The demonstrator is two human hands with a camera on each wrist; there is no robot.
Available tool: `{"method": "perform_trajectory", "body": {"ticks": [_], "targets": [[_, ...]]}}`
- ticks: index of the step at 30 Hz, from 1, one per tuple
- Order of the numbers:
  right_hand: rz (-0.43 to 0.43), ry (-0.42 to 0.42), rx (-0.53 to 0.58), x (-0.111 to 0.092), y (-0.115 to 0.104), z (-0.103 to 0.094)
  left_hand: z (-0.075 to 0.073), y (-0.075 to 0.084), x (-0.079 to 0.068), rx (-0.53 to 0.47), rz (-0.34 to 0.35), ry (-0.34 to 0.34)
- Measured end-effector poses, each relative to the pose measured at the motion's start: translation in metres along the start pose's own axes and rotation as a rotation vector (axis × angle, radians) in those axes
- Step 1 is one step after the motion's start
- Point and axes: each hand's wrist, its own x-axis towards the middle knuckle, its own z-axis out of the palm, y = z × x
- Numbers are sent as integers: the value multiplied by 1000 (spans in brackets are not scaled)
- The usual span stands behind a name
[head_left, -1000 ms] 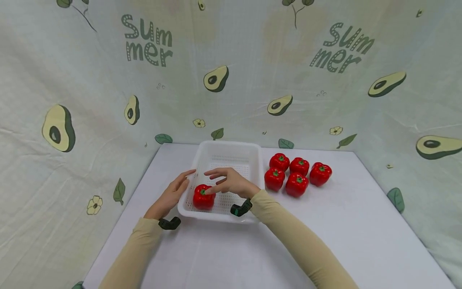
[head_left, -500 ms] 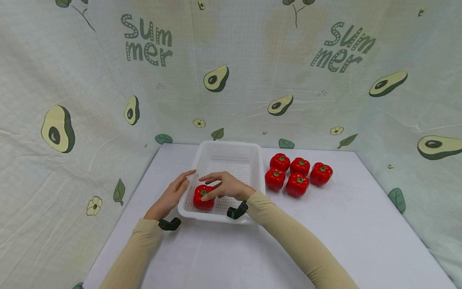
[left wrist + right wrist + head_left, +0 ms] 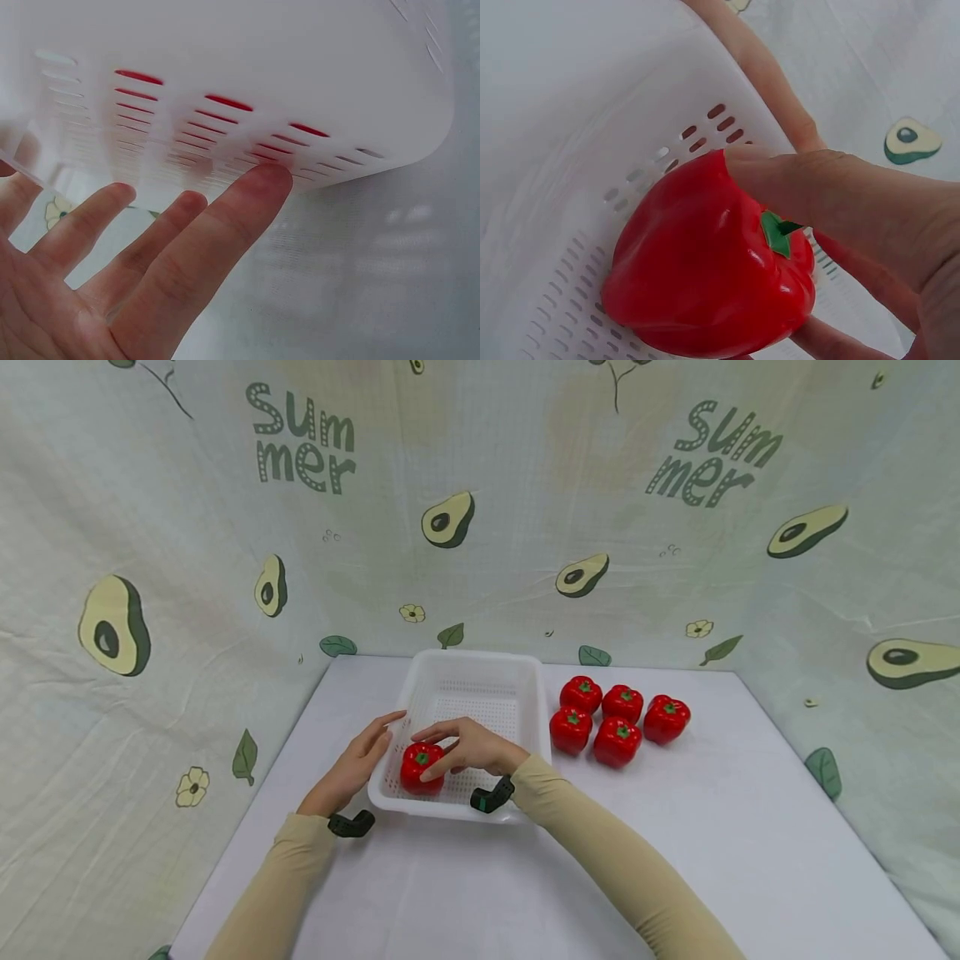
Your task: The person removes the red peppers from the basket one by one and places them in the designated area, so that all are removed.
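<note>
A red bell pepper with a green stem sits in the near left corner of a white perforated plastic basket. My right hand reaches in from the right and grips this pepper. The right wrist view shows the thumb pressed on its upper side by the stem, other fingers going round behind it. On the basket's left outer side lies my left hand, its fingers extended. One fingertip meets the slotted wall in the left wrist view, with red showing through the slots.
Right of the basket, several more red bell peppers stand grouped on the white tabletop. A cloth backdrop printed with avocados and leaves rises behind and along both sides.
My right hand has shifted slightly left and down and closed its thumb and fingers around the pepper in the basket. My left hand stays at the basket's side.
</note>
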Motion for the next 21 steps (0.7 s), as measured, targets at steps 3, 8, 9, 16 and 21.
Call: {"method": "perform_trajectory", "body": {"ticks": [3, 8, 9, 16, 21], "targets": [[4, -1, 5, 0, 1, 0, 0, 0, 0, 4, -1, 0], [8, -2, 1, 1, 2, 0, 1, 0, -1, 21, 0, 3], [8, -3, 1, 1, 2, 0, 1, 0, -1, 20, 0, 2], [-1, -1, 15, 2, 4, -1, 2, 0, -1, 18, 2, 4], [0, -3, 20, 5, 7, -1, 2, -1, 0, 20, 10, 4]]}}
